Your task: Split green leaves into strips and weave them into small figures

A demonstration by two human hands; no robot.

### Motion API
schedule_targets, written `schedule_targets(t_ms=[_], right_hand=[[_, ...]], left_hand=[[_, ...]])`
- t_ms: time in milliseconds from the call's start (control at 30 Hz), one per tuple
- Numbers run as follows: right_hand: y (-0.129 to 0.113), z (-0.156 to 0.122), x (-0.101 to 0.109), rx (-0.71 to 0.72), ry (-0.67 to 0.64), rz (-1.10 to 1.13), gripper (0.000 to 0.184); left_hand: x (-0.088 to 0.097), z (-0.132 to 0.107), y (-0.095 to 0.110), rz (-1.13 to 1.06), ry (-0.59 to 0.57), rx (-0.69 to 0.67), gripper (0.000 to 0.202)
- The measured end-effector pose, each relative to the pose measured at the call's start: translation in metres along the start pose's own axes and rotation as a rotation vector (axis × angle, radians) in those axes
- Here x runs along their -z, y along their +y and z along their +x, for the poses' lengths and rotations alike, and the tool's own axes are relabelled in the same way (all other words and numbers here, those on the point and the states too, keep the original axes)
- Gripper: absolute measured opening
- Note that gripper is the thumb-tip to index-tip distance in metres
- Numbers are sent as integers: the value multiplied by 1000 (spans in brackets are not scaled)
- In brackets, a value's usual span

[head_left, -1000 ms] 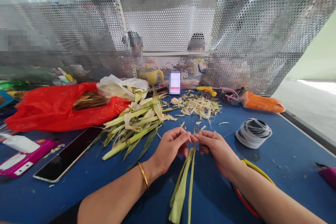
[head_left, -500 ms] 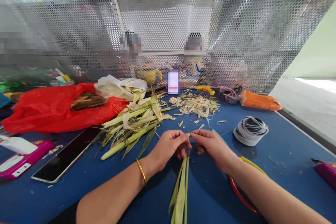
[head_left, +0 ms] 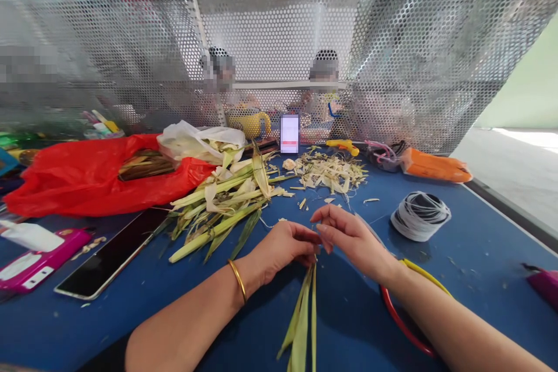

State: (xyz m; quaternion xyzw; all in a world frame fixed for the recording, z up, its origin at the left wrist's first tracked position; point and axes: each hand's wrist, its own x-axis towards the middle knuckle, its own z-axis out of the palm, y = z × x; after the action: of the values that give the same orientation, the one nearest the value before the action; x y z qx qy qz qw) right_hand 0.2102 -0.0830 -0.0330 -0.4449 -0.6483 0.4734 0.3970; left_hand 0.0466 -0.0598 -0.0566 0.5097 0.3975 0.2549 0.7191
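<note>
My left hand (head_left: 288, 247), with a gold bangle at the wrist, pinches the top of several pale green corn husk strips (head_left: 300, 319). The strips hang down toward me and fan apart at their lower ends. My right hand (head_left: 344, 235) is at the fingertips of my left, its fingers curled and its thumb bent in. Whatever lies between its fingertips is too small to make out. Beneath my right forearm lie scissors with red and yellow handles (head_left: 403, 325), partly covered. To the right stands a spool of whitish cord (head_left: 421, 216).
A pile of husks (head_left: 218, 209) lies left of centre, by a red plastic bag (head_left: 87, 180). Shredded scraps (head_left: 333, 171) lie ahead near a lit phone (head_left: 289, 133). A dark phone (head_left: 113, 256) and an orange packet (head_left: 436, 165) flank them. A perforated metal screen (head_left: 274, 29) closes the back.
My right fingers have lifted and loosened from the tight pinch against my left hand. The left hand has turned more palm-down, still gripping the husk strips. The view has shifted slightly.
</note>
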Motion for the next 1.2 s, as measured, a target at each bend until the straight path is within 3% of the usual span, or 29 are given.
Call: schedule_targets(t_ms=[167, 267, 333, 367, 433, 500, 567, 800, 967, 1200], right_hand=[[3, -4, -5, 53, -62, 160, 25], [8, -1, 2, 134, 124, 77, 46], [12, 2, 11, 120, 252, -128, 39], [13, 4, 16, 80, 250, -225, 29], [16, 7, 25, -17, 124, -340, 12], [16, 7, 28, -56, -20, -399, 9], [15, 6, 26, -32, -73, -485, 11], [12, 5, 14, 5, -54, -661, 14], [11, 5, 19, -39, -27, -644, 9], [6, 3, 20, -44, -115, -500, 10]], left_hand=[[-8, 0, -4, 70, 37, -71, 23], [-7, 2, -4, 74, 40, -73, 24], [-5, 3, -4, 77, 10, -70, 23], [-4, 4, -4, 83, -5, -70, 23], [-1, 4, -4, 90, -19, -72, 23], [0, 4, -4, 83, -14, -66, 23], [1, 4, -5, 64, 2, -58, 24], [2, 6, -2, 8, 44, -25, 26], [0, 6, -1, -49, 155, -36, 22], [0, 5, 0, -78, 177, -17, 27]])
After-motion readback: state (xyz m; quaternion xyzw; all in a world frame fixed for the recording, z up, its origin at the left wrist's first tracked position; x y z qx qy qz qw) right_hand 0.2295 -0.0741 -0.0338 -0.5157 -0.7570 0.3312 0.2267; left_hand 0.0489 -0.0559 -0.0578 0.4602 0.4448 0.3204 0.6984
